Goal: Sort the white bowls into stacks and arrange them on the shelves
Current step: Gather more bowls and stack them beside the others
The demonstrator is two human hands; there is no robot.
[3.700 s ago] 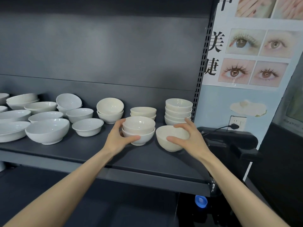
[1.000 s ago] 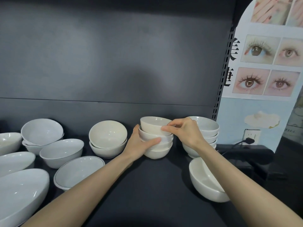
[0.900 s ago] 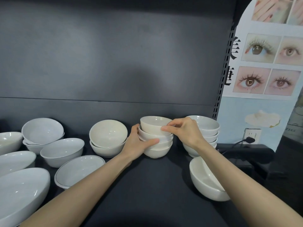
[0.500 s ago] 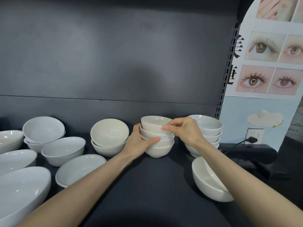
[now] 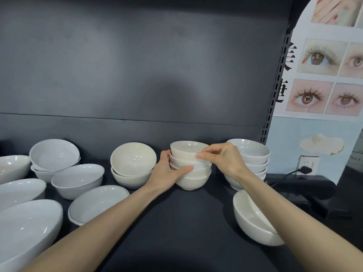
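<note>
Far on the shelf stands the stack of white bowls; left hand fingers curl round its left side, right hand fingers pinch the top bowl at its rim

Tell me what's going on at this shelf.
A person is building a stack of small white bowls on the dark shelf. The left hand grips the stack's side, thumb across the front. The right hand pinches the rim of the top bowl, which sits nested on the others. Another stack stands just to the right, and a single bowl sits nearer the front.
</note>
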